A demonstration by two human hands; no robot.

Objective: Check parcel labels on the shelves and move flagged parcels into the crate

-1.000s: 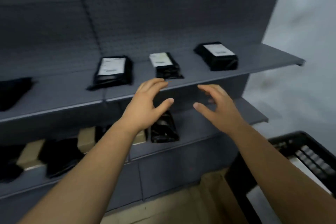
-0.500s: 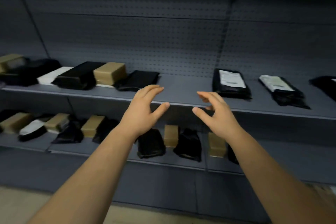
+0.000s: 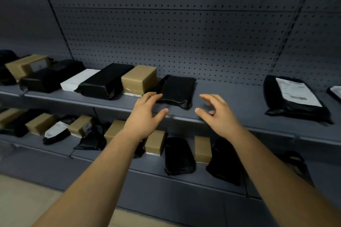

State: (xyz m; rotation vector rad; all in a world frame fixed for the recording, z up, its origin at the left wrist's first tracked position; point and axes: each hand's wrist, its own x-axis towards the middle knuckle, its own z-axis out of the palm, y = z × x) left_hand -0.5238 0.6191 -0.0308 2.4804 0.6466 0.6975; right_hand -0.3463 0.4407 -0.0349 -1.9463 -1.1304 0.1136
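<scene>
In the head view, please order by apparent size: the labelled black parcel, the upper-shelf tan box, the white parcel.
1. labelled black parcel
2. tan box
3. white parcel, though a long black parcel covers part of it, so its full size is unsure.

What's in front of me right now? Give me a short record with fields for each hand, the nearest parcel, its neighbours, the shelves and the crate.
left hand: fingers spread, holds nothing, at the near-left corner of the nearest parcel
right hand: fingers loosely curved, holds nothing
nearest parcel: black flat parcel, no label showing
neighbours: brown box on its left; labelled black parcel further right
upper shelf: carries all three
lower shelf: brown boxes and black bags
crate: not in view
</scene>
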